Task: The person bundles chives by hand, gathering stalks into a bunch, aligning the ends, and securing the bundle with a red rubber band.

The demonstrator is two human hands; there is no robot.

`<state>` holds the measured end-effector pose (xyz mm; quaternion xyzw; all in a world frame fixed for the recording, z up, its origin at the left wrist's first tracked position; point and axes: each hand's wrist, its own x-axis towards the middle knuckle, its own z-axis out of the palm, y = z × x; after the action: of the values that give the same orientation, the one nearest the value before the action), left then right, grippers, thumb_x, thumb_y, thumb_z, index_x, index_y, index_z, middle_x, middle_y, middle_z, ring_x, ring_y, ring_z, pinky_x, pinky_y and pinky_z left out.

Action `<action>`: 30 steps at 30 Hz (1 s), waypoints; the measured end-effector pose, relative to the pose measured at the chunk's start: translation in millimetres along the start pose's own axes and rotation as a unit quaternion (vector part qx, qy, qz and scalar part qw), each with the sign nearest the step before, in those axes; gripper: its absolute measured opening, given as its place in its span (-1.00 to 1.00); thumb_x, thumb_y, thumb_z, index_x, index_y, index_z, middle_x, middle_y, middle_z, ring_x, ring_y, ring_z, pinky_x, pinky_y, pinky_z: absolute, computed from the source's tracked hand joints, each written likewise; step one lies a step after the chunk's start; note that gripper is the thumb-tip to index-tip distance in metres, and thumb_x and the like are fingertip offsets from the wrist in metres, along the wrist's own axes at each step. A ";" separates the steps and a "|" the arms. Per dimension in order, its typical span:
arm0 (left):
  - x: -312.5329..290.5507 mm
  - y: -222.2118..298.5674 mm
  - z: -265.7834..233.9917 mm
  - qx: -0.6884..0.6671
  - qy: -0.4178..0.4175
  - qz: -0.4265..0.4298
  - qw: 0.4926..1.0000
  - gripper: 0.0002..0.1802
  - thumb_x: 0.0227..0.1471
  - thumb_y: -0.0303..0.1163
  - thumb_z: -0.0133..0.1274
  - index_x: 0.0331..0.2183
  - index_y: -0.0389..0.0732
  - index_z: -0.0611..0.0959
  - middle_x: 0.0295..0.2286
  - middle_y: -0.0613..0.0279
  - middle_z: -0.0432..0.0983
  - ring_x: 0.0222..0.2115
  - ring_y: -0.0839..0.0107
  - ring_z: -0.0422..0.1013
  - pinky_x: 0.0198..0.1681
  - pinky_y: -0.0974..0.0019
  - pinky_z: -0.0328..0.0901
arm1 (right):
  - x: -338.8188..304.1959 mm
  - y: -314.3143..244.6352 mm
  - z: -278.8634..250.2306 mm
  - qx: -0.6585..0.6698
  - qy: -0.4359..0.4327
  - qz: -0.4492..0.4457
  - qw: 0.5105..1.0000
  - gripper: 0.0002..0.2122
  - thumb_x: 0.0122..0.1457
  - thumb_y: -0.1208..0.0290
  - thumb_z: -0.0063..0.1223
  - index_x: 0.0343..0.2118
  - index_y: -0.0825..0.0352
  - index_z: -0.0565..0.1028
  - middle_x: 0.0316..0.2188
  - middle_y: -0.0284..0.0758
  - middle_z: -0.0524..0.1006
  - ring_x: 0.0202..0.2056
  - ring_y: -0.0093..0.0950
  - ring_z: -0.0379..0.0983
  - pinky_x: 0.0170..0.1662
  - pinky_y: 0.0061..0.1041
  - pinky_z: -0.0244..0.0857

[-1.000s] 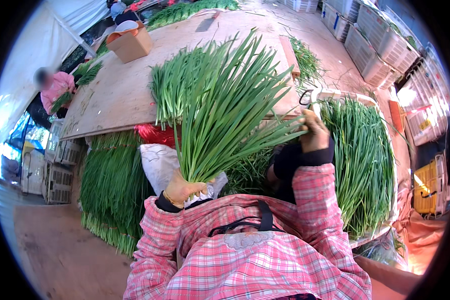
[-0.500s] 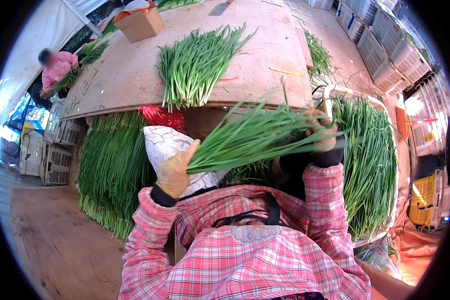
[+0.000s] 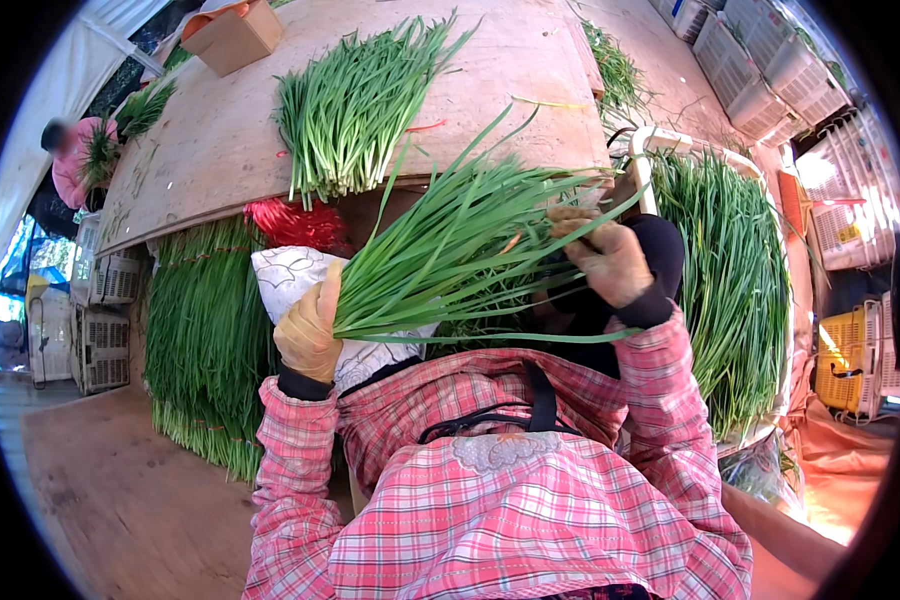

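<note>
My left hand, in a pale yellowish glove, is closed round the stem ends of a loose bunch of garlic chives. The long green leaves fan out to the right above my lap. Among their far ends is my right hand, also gloved, with its fingers bent and pinching some leaves; the fingertips are partly hidden. On the wooden table in front lies a pile of cut chives, stems toward me. A white cloth with dark lines lies beneath my left hand.
Tied chive bundles stand at left, beside a red bundle of ties. More chives fill a white-framed holder at right. A cardboard box sits on the table. Crates line the right side. A person handles chives at far left.
My right hand has moved down and left from the leaf tips. The leaves have spread wider. My left hand has shifted slightly left, still gripping the stems. The view has turned slightly.
</note>
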<state>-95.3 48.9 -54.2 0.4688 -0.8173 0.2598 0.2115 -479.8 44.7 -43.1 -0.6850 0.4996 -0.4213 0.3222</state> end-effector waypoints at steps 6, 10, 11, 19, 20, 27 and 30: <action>2.3 4.2 3.3 -0.040 -0.016 -0.028 0.999 -0.42 -0.14 -0.43 0.06 0.02 -0.10 0.41 -0.43 0.31 0.49 -0.54 0.31 0.42 -0.51 0.31 0.31 | 7.5 -0.7 37.5 0.051 -0.043 0.097 0.993 -0.76 0.08 0.57 0.07 -0.16 0.41 0.45 -0.27 -0.28 0.49 -0.24 -0.48 0.37 -0.16 -0.52 0.28; 1.3 3.5 0.5 -0.099 -0.010 -0.050 0.994 -0.32 -0.20 -0.51 0.07 0.06 -0.11 0.36 -0.46 0.28 0.47 -0.54 0.24 0.42 -0.51 0.26 0.30 | 14.3 -18.6 41.3 -0.044 0.099 -0.031 0.994 -0.75 -0.07 0.56 0.16 -0.25 0.32 0.50 -0.34 -0.19 0.50 -0.27 -0.24 0.43 -0.22 -0.38 0.31; 0.5 3.7 -2.6 -0.113 -0.007 -0.055 0.992 -0.31 -0.22 -0.53 0.07 0.06 -0.12 0.35 -0.47 0.27 0.47 -0.54 0.22 0.42 -0.51 0.25 0.30 | 13.9 -30.2 39.4 -0.031 0.116 -0.050 0.992 -0.75 -0.10 0.57 0.16 -0.28 0.30 0.50 -0.36 -0.22 0.49 -0.26 -0.24 0.43 -0.22 -0.38 0.31; 3.8 15.1 -1.8 -0.195 -0.048 -0.127 0.971 -0.30 -0.26 -0.66 0.10 0.03 -0.16 0.40 -0.32 0.09 0.55 -0.38 0.15 0.50 -0.33 0.22 0.36 | 2.3 -36.8 59.4 0.044 -0.057 -0.025 0.997 -0.75 -0.04 0.57 0.12 -0.23 0.32 0.51 -0.43 -0.19 0.53 -0.41 -0.34 0.49 -0.32 -0.45 0.35; 2.1 15.2 -1.4 -0.196 -0.052 -0.132 0.970 -0.30 -0.25 -0.65 0.10 0.04 -0.16 0.39 -0.30 0.07 0.54 -0.35 0.13 0.50 -0.31 0.22 0.36 | 4.0 -43.4 62.7 0.034 -0.054 -0.009 0.998 -0.76 0.01 0.53 0.11 -0.20 0.36 0.49 -0.49 -0.13 0.52 -0.47 -0.34 0.50 -0.35 -0.47 0.35; 1.9 17.1 4.8 -0.253 -0.007 -0.131 0.959 -0.21 -0.29 -0.66 0.12 0.07 -0.10 0.34 -0.29 0.11 0.53 -0.34 0.13 0.48 -0.33 0.23 0.36 | 10.4 -34.2 94.3 0.051 -0.026 0.056 0.997 -0.73 0.02 0.50 0.14 -0.18 0.41 0.48 -0.52 -0.15 0.53 -0.48 -0.48 0.50 -0.38 -0.56 0.34; -0.7 18.7 5.3 -0.250 -0.027 -0.143 0.957 -0.24 -0.28 -0.65 0.12 0.06 -0.11 0.35 -0.26 0.10 0.53 -0.31 0.13 0.48 -0.30 0.24 0.37 | 15.7 -47.4 111.2 0.284 -0.014 0.201 0.937 -0.78 0.00 0.46 0.21 -0.31 0.48 0.51 -0.51 -0.29 0.54 -0.45 -0.60 0.45 -0.39 -0.64 0.31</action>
<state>-111.8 54.0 -63.0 0.5197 -0.7860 0.0018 0.3348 -358.0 45.9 -46.9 -0.4559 0.4816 -0.4625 0.5886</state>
